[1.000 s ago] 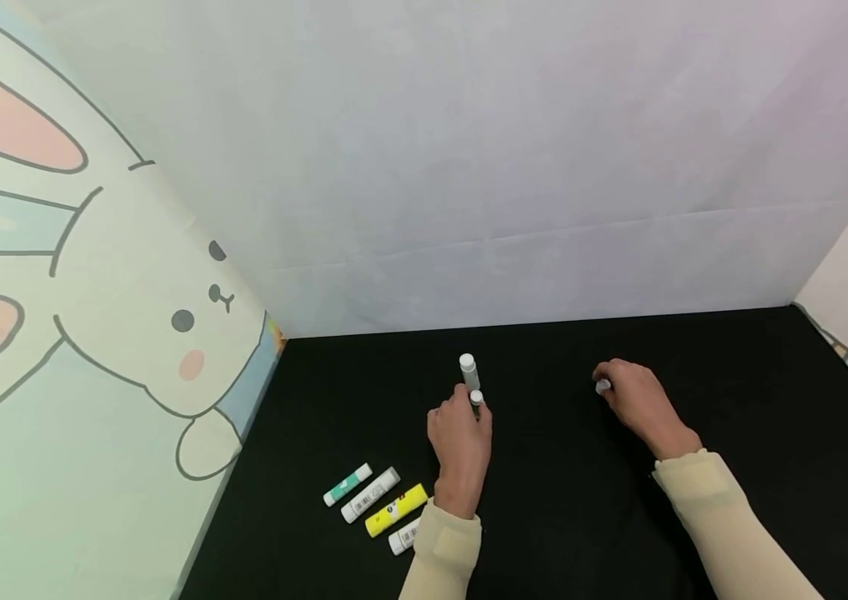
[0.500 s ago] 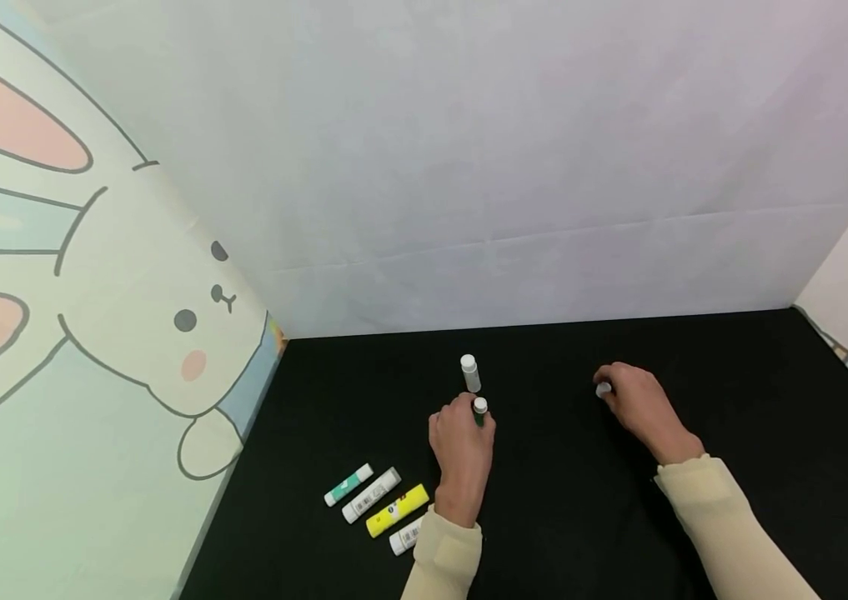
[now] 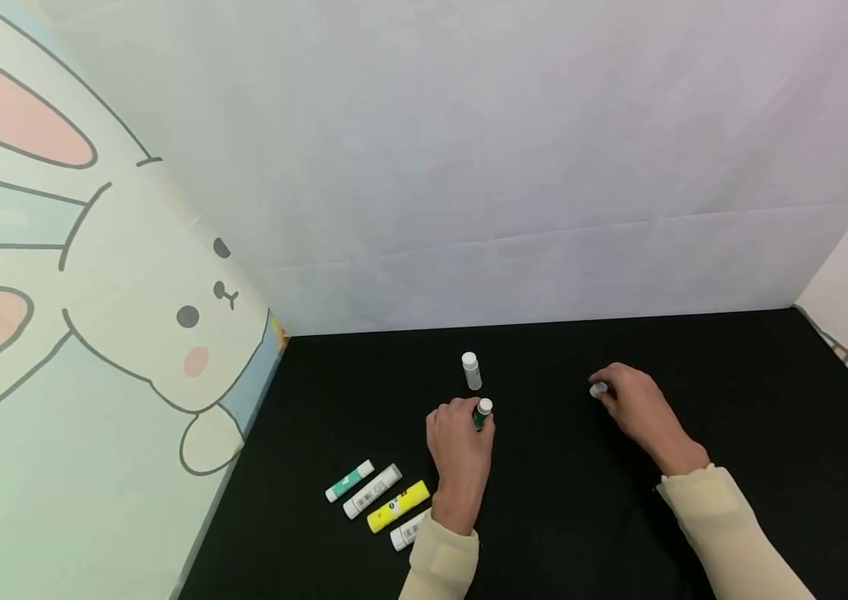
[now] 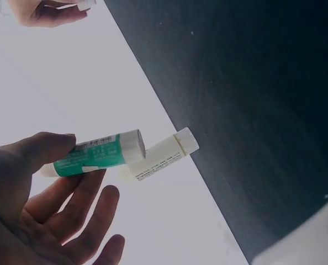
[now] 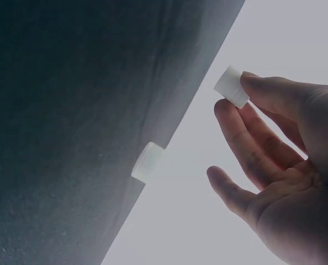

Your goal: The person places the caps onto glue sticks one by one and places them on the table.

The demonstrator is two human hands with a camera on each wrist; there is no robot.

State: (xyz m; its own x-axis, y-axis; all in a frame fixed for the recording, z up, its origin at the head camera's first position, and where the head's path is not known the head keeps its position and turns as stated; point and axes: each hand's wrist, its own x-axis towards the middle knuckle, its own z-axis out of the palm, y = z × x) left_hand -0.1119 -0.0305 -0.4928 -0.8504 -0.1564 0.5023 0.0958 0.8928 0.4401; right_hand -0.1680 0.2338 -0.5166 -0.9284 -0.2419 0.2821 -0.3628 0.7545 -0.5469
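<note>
Stick (image 4: 100,154), green, slightly tilted, white end up, pinched in left hand (image 3: 459,446) below frame centre; right hand (image 3: 639,410), well apart toward frame right, pinches white cap (image 5: 231,87).

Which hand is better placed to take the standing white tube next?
Probably the left hand: it is just in front of the white tube, while the right hand is farther off, to the right. Neither is free, though: the left holds the green stick, the right a white cap.
</note>
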